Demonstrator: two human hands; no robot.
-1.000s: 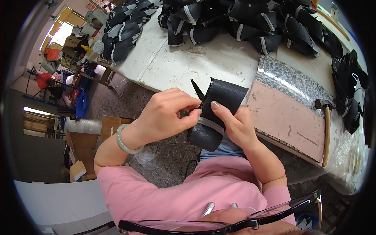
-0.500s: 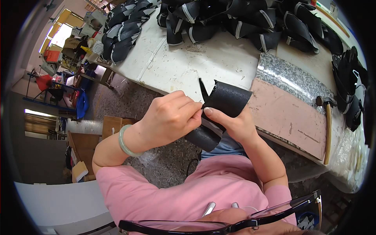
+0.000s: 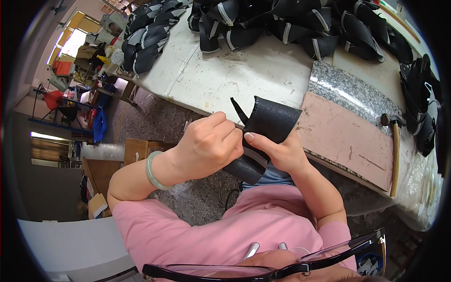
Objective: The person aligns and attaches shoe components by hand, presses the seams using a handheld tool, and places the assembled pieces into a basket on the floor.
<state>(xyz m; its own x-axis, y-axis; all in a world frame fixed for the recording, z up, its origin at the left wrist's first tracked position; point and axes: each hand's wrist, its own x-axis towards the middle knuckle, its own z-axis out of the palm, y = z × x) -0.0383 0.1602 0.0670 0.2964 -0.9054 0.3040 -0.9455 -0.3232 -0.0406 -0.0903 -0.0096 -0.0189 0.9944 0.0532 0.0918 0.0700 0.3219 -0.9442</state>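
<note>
A black leather shoe upper [image 3: 273, 119], curved into a loop with a small-toothed edge, is held above the table's near edge. My right hand [image 3: 285, 151] grips it from the right, thumb pressed on the near side. At its left edge my left hand [image 3: 209, 143] is closed, fingers curled in against the leather; what lies between the fingertips is hidden. A narrow black flap [image 3: 239, 111] sticks up beyond the left hand. Another part of the upper [image 3: 247, 169] hangs below, between the hands.
Many similar black uppers [image 3: 310, 28] are heaped at the table's far side, with another pile [image 3: 146, 40] at far left. A pink board [image 3: 347, 141], a speckled slab [image 3: 354, 87] and a wooden-handled hammer [image 3: 395, 155] lie on the white table [image 3: 206, 80] to the right.
The narrow flap has tipped to the left and slightly lower. My left hand has shifted a little at the leather's edge; my right hand keeps its grip.
</note>
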